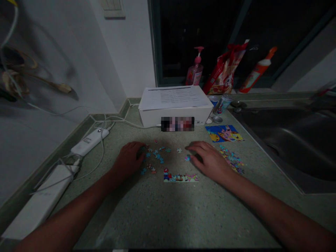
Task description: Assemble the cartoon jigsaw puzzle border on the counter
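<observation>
My left hand [129,157] rests on the counter at the left edge of a loose group of puzzle pieces [158,155], thumb apart from its fingers. Across from it, my right hand [210,160] has its fingers stretched out and its thumb apart. A small blue and pink puzzle piece [187,158] lies by the right thumb, and a pale puzzle piece [179,150] is just left of the fingertips. Between my hands, closer to me, lies a joined strip of puzzle [181,177]. More puzzle pieces [231,159] form a pile beyond my right hand.
A cartoon picture sheet [224,133] lies at the right, near the sink [286,136]. Behind stands a white box [175,99] with papers on top, a phone [177,124] leaning at its front. Cans [222,105] stand beside it. Cables and a power strip [44,196] run along the left.
</observation>
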Action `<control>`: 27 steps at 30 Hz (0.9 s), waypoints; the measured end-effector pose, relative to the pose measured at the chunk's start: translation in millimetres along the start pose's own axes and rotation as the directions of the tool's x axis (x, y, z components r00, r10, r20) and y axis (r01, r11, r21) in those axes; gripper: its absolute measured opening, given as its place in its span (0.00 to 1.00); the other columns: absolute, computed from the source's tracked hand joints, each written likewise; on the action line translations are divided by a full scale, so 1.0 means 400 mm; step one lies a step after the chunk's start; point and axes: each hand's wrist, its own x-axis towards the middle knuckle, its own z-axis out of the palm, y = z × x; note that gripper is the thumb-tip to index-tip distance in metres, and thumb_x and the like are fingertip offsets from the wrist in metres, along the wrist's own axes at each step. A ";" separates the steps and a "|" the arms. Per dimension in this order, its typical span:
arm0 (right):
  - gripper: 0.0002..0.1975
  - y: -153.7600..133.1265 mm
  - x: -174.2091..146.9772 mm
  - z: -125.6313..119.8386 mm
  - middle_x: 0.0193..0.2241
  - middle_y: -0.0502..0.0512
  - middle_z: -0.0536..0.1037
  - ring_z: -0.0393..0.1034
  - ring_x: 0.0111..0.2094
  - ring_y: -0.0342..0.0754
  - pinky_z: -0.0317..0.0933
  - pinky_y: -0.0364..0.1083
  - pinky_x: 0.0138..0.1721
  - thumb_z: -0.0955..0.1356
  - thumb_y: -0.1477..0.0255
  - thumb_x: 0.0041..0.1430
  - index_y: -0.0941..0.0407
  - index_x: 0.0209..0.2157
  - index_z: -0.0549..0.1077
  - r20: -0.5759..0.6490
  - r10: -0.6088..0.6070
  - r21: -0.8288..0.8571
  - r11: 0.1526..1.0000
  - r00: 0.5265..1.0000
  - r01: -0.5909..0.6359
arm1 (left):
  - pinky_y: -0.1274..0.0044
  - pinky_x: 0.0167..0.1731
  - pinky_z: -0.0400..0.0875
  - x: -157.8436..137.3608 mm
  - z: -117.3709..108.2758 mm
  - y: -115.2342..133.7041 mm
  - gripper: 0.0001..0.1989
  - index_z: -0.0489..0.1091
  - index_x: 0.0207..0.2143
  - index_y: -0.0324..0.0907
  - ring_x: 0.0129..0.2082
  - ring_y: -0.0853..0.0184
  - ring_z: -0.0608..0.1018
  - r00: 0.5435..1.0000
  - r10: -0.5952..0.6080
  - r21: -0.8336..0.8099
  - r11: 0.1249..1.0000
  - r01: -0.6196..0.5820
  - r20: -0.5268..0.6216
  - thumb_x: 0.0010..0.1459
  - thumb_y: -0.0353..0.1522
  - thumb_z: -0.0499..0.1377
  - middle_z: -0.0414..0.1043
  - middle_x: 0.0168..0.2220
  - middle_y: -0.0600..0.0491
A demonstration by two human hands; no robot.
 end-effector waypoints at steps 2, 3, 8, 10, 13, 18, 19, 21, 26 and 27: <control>0.13 -0.005 0.021 0.008 0.54 0.63 0.84 0.79 0.56 0.60 0.74 0.62 0.60 0.69 0.73 0.73 0.53 0.55 0.81 0.017 -0.004 0.027 1.000 1.000 0.003 | 0.52 0.63 0.73 0.001 0.002 -0.002 0.17 0.78 0.55 0.43 0.57 0.47 0.81 1.000 0.003 -0.003 1.000 -0.003 -0.002 0.66 0.34 0.58 0.82 0.55 0.41; 0.12 -0.007 0.032 0.013 0.54 0.64 0.84 0.79 0.57 0.60 0.74 0.62 0.61 0.69 0.73 0.73 0.53 0.55 0.81 0.036 0.003 0.031 0.999 0.999 -0.004 | 0.52 0.64 0.73 0.001 0.002 -0.002 0.17 0.78 0.55 0.43 0.57 0.47 0.81 1.000 0.004 -0.004 1.000 -0.004 0.000 0.66 0.34 0.58 0.82 0.55 0.41; 0.13 -0.014 0.084 0.037 0.55 0.66 0.84 0.80 0.56 0.61 0.73 0.61 0.61 0.73 0.73 0.70 0.56 0.54 0.82 0.105 0.023 0.039 0.999 0.994 -0.027 | 0.51 0.64 0.73 0.000 0.004 -0.002 0.19 0.78 0.56 0.41 0.57 0.46 0.81 1.000 0.003 0.006 1.000 -0.003 0.010 0.67 0.34 0.56 0.82 0.56 0.39; 0.13 -0.016 0.097 0.046 0.55 0.66 0.84 0.80 0.56 0.61 0.73 0.61 0.61 0.73 0.73 0.69 0.56 0.53 0.83 0.120 0.035 0.037 0.999 0.992 -0.040 | 0.50 0.63 0.73 0.000 0.006 -0.002 0.19 0.77 0.56 0.40 0.57 0.45 0.81 1.000 0.002 0.008 1.000 -0.002 0.006 0.67 0.34 0.56 0.81 0.55 0.38; 0.10 -0.017 0.106 0.057 0.53 0.65 0.85 0.81 0.55 0.61 0.73 0.60 0.60 0.74 0.74 0.68 0.56 0.49 0.84 0.134 0.056 0.030 0.998 0.989 -0.060 | 0.49 0.64 0.73 0.000 0.008 -0.003 0.19 0.77 0.56 0.41 0.58 0.45 0.81 1.000 0.002 0.008 1.000 -0.002 0.011 0.67 0.35 0.56 0.82 0.55 0.39; 0.07 -0.012 0.105 0.065 0.52 0.65 0.85 0.81 0.54 0.60 0.73 0.59 0.60 0.74 0.76 0.67 0.56 0.46 0.85 0.118 0.078 0.059 0.995 0.990 -0.086 | 0.50 0.65 0.72 -0.001 0.005 -0.001 0.20 0.77 0.58 0.40 0.58 0.45 0.80 1.000 0.004 0.013 1.000 -0.005 0.027 0.68 0.35 0.56 0.81 0.56 0.38; 0.07 -0.011 0.105 0.065 0.52 0.65 0.85 0.81 0.54 0.60 0.72 0.60 0.60 0.74 0.76 0.67 0.56 0.45 0.85 0.118 0.081 0.068 0.994 0.990 -0.089 | 0.50 0.65 0.72 -0.001 0.005 0.000 0.20 0.77 0.58 0.40 0.59 0.45 0.80 1.000 0.000 0.015 1.000 0.000 0.031 0.68 0.35 0.56 0.81 0.56 0.38; 0.07 -0.008 0.107 0.066 0.51 0.64 0.85 0.81 0.53 0.60 0.72 0.60 0.60 0.74 0.76 0.66 0.56 0.45 0.84 0.123 0.084 0.090 0.991 0.989 -0.095 | 0.50 0.64 0.72 0.000 0.004 0.002 0.19 0.77 0.57 0.41 0.59 0.46 0.80 0.999 -0.011 0.016 1.000 0.010 0.038 0.68 0.34 0.57 0.81 0.56 0.39; 0.05 -0.003 0.113 0.068 0.50 0.65 0.85 0.80 0.52 0.61 0.71 0.59 0.60 0.74 0.77 0.65 0.55 0.42 0.83 0.137 0.090 0.139 0.984 0.986 -0.109 | 0.51 0.65 0.72 0.000 0.006 0.003 0.19 0.77 0.57 0.41 0.59 0.47 0.81 0.999 -0.019 0.026 0.999 0.018 0.029 0.68 0.34 0.57 0.81 0.56 0.40; 0.05 -0.002 0.114 0.069 0.50 0.65 0.84 0.80 0.52 0.61 0.71 0.59 0.60 0.74 0.77 0.65 0.56 0.41 0.83 0.137 0.093 0.147 0.983 0.986 -0.114 | 0.51 0.65 0.72 0.000 0.006 0.003 0.19 0.77 0.58 0.41 0.59 0.47 0.81 0.999 -0.020 0.026 0.999 0.020 0.029 0.68 0.34 0.57 0.81 0.56 0.40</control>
